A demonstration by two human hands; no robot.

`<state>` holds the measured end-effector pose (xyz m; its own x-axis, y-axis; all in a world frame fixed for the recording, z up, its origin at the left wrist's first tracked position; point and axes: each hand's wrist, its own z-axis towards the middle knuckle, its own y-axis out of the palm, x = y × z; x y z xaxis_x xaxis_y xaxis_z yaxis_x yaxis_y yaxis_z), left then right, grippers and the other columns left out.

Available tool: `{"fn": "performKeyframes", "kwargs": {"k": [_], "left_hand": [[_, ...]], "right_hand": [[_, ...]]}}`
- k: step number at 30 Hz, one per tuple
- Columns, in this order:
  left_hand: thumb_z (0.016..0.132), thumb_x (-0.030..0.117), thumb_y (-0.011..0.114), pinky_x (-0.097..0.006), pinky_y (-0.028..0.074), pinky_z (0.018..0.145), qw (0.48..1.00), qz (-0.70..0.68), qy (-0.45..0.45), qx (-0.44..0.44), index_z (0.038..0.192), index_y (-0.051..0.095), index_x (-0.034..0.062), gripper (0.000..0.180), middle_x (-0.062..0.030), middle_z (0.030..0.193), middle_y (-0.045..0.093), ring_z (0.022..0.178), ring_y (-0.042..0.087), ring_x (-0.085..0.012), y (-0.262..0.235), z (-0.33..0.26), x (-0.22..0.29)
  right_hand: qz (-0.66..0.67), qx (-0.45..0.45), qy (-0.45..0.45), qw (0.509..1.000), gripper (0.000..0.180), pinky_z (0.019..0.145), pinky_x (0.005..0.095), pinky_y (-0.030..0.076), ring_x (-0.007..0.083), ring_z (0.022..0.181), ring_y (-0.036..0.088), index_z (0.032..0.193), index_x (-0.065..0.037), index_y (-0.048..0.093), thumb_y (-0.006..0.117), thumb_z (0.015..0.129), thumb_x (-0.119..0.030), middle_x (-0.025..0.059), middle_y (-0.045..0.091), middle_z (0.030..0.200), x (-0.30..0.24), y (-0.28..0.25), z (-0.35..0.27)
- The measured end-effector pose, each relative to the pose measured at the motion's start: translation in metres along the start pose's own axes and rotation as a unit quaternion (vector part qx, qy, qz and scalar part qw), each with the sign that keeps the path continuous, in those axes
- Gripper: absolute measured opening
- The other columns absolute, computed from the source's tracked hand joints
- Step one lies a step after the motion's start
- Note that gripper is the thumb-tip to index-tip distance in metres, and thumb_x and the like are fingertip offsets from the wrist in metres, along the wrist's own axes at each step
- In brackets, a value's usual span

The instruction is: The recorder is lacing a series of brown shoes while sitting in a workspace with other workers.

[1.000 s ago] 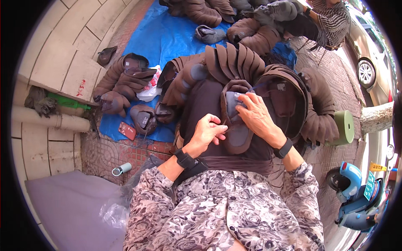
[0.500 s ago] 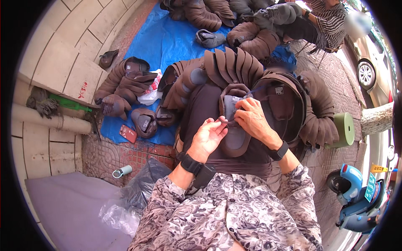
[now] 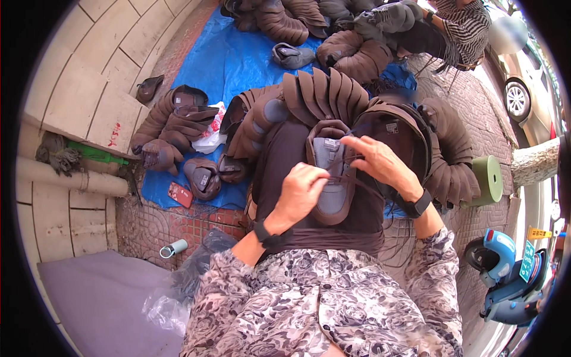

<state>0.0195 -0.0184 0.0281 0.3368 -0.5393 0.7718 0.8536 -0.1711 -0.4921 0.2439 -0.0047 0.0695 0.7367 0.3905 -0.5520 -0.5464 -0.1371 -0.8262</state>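
Observation:
A brown shoe upper with a grey tongue point(image 3: 334, 181) lies on the dark cloth over my lap. My left hand point(image 3: 302, 193) rests on its left side, fingertips pinched on a thin dark thread by the tongue. My right hand point(image 3: 380, 162) is at the upper right of the same shoe upper, fingers curled and pulling a thread across the tongue. Both wrists carry black bands. Rows of stacked brown shoe uppers point(image 3: 324, 95) fan out just beyond my hands.
A blue tarp point(image 3: 232, 65) holds more brown uppers point(image 3: 172, 122) at left. Another person in a striped top point(image 3: 458, 27) sits at the top right. A green roll point(image 3: 491, 178), a blue scooter point(image 3: 505, 273), a small grey bottle point(image 3: 173, 249) and a purple cushion point(image 3: 95, 297) lie around.
My left hand has shifted up onto the shoe upper and pinches thread. My right hand has moved right, drawing the thread out across the tongue.

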Motion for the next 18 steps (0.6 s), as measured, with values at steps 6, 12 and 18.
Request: {"fn": "performKeyframes", "kwargs": {"k": [6,12,18], "left_hand": [[0.073,0.019,0.054,-0.037,0.040,0.072,0.949,0.261,0.159,-0.076,0.068,0.062,0.0108,0.012,-0.0044,0.074,0.058,0.079,0.053,-0.0211,0.039,0.026,-0.008],[0.071,0.017,0.059,-0.033,0.040,0.067,0.964,0.218,0.141,-0.063,0.070,0.062,0.0102,0.008,-0.0028,0.070,0.054,0.076,0.053,-0.0189,0.052,0.023,-0.016],[0.069,0.013,0.061,-0.034,0.045,0.067,0.968,0.167,0.174,-0.074,0.077,0.062,0.0067,0.009,-0.0061,0.075,0.052,0.076,0.053,-0.0228,0.051,0.030,-0.019]], "right_hand": [[-0.061,-0.081,-0.097,0.990,0.048,0.067,0.0406,0.046,0.0335,0.079,0.057,0.105,-0.011,0.056,0.076,0.061,-0.014,0.0111,0.053,0.088,0.002,-0.008,0.004],[-0.056,-0.023,-0.068,0.996,0.039,0.061,0.0375,0.047,0.0294,0.073,0.057,0.088,-0.009,0.056,0.078,0.057,-0.014,0.0084,0.050,0.080,-0.001,0.004,-0.012],[-0.024,0.034,-0.071,0.997,0.034,0.057,0.0365,0.046,0.0282,0.067,0.057,0.085,-0.009,0.057,0.078,0.060,-0.018,0.0074,0.050,0.078,0.010,0.012,-0.014]]}}
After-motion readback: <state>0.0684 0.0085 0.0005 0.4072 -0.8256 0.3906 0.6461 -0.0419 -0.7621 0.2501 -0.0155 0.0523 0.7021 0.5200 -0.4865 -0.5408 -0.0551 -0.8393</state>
